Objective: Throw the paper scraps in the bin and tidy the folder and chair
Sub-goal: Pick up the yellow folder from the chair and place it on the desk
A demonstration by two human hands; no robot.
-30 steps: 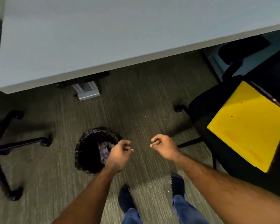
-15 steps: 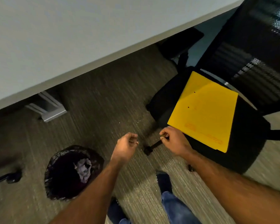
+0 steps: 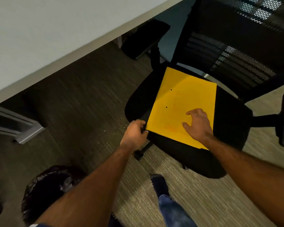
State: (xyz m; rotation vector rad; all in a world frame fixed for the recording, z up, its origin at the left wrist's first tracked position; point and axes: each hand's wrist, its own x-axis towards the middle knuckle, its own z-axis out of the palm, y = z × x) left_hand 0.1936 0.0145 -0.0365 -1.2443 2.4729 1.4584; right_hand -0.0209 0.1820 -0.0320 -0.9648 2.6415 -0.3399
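Hands leave the bin for the folder on the chair.

The chair (image 3: 179, 145) now fills the view at 2 o'clock, yellow folder (image 3: 184, 102) flat on its seat; the bin (image 3: 44, 185) has slid to 7 o'clock. The left hand (image 3: 135, 133) curls at the folder's near corner, seemingly pinching it, while the right hand (image 3: 197, 124) spreads open over it, so the scraps step looks done.

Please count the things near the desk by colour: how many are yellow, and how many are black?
Yellow: 1, the folder
Black: 2, the office chair and the lined bin
Total: 3
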